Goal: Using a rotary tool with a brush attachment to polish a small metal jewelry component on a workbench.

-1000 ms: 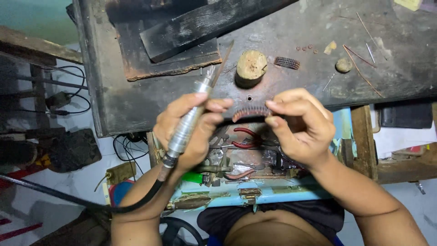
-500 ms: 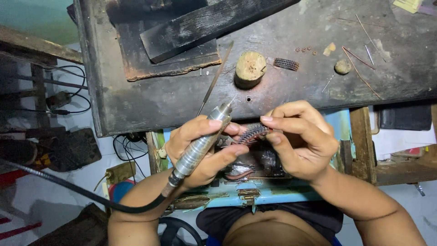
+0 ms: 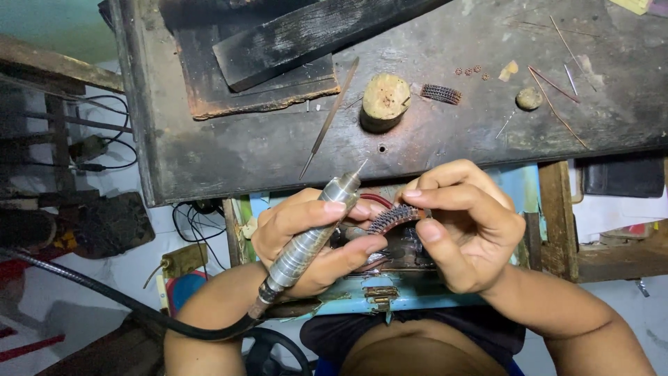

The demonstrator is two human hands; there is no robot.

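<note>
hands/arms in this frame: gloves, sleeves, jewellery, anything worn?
Nothing worn. Left hand and right hand are bare: no gloves, and no rings or watch in view. Both forearms are uncovered, no sleeves. Fingernails are short. No markings visible on either.

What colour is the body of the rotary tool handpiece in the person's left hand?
Silvery metallic grey handpiece, with a black hose; seen in the head view.

Small craft workshop, scorched workbench (image 3: 278, 153), rotary handpiece (image 3: 313, 233), wooden peg (image 3: 385, 99), scattered wire bits (image 3: 550, 80)
</note>
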